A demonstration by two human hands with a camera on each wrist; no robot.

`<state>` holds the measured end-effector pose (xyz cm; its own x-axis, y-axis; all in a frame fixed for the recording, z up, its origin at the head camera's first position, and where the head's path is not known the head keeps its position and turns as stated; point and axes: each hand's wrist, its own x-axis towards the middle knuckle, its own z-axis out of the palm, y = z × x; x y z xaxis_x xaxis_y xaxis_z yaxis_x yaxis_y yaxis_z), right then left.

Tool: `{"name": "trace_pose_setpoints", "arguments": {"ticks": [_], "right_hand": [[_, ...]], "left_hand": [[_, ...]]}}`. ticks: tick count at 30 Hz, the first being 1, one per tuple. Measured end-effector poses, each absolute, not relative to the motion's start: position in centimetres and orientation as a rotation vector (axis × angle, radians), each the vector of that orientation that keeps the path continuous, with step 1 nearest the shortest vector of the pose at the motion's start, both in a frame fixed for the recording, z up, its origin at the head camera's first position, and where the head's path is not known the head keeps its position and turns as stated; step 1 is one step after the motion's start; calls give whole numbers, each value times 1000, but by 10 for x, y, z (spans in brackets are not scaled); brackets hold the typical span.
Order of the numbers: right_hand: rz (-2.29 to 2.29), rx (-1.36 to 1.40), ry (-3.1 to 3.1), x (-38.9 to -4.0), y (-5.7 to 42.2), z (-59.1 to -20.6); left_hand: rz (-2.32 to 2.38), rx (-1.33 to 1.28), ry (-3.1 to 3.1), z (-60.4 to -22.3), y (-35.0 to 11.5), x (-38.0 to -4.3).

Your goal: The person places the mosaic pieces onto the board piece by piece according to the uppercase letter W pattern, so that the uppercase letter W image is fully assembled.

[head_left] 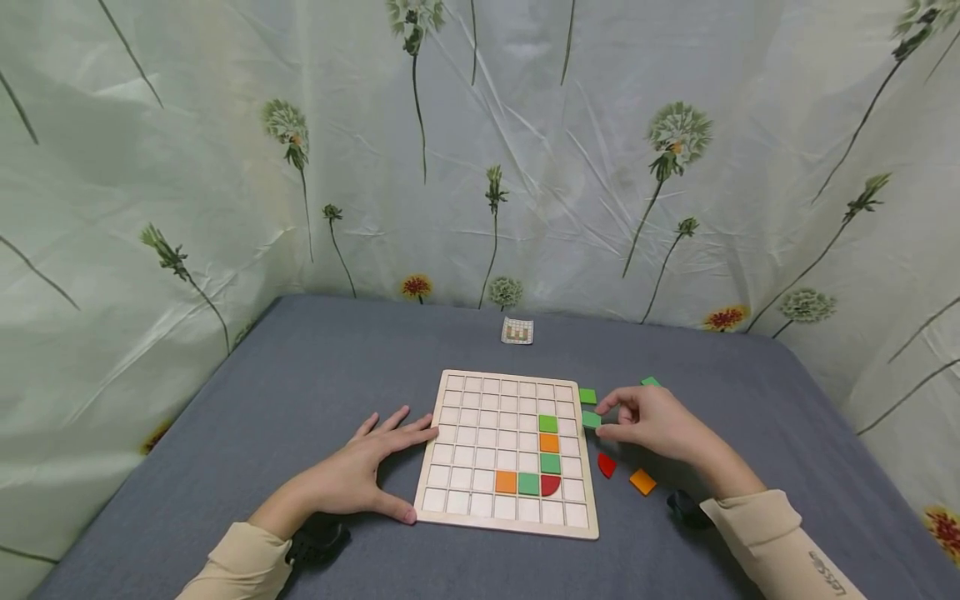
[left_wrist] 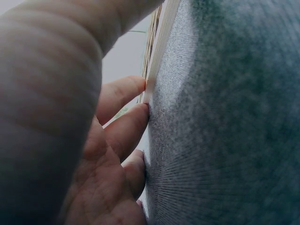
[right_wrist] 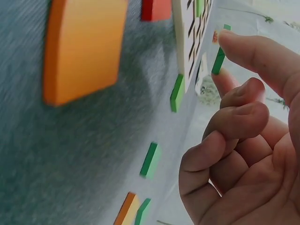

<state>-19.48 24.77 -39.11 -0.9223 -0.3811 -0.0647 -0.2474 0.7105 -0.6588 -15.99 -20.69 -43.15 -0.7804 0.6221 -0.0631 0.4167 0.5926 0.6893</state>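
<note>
A wooden grid board (head_left: 487, 452) lies on the grey cloth. My left hand (head_left: 358, 473) rests at its left edge with fingers spread, thumb by the near corner; the left wrist view shows fingertips against the board's side. Beyond the right edge, my right hand (head_left: 651, 425) pinches a green square tile (right_wrist: 218, 61) between thumb and index finger, other fingers curled. In the board's cells sit a light green tile (head_left: 548, 423), an orange tile (head_left: 550, 442), a green tile (head_left: 550, 463), a red rounded tile (head_left: 551, 485), another green tile (head_left: 528, 484) and another orange tile (head_left: 506, 482).
Right of the board lie a loose light green tile (head_left: 587, 396), a red rounded piece (head_left: 607, 465) and an orange square (head_left: 642, 481). A green tile (head_left: 650, 381) shows behind the right hand. A small patterned card (head_left: 517, 331) lies near the far edge, before a flowered curtain (head_left: 360, 150).
</note>
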Motion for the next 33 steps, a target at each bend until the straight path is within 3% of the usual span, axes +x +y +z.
{"name": "trace_pose_setpoints", "arguments": {"ticks": [33], "right_hand": [[-983, -663, 2640, -183, 183, -389]], "left_hand": [[973, 808, 2527, -435, -210, -161]]}}
